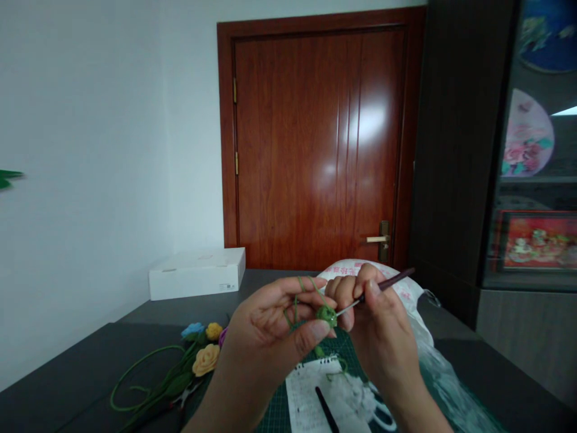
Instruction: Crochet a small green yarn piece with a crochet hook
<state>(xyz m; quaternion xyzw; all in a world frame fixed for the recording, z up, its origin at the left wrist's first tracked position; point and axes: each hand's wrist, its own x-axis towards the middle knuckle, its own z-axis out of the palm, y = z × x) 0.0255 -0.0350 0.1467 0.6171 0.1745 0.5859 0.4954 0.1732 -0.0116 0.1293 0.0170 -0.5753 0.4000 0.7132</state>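
Observation:
My left hand (270, 328) pinches a small green crocheted piece (326, 316) between thumb and fingers, with green yarn (296, 307) looped over its raised fingers. My right hand (378, 325) grips a crochet hook (383, 288) with a dark handle, and its thin metal tip enters the green piece. Below my hands, a sheet of handwritten paper (306, 397) lies on a green cutting mat (277, 412). A dark slim tool (327, 410) rests on the paper.
Crocheted flowers in yellow, peach, blue and purple (206, 359) with long green stems lie left on the dark table (90, 367). A white box (197, 274) stands at the back. A white plastic bag (401, 300) lies right, before a wooden door (315, 150).

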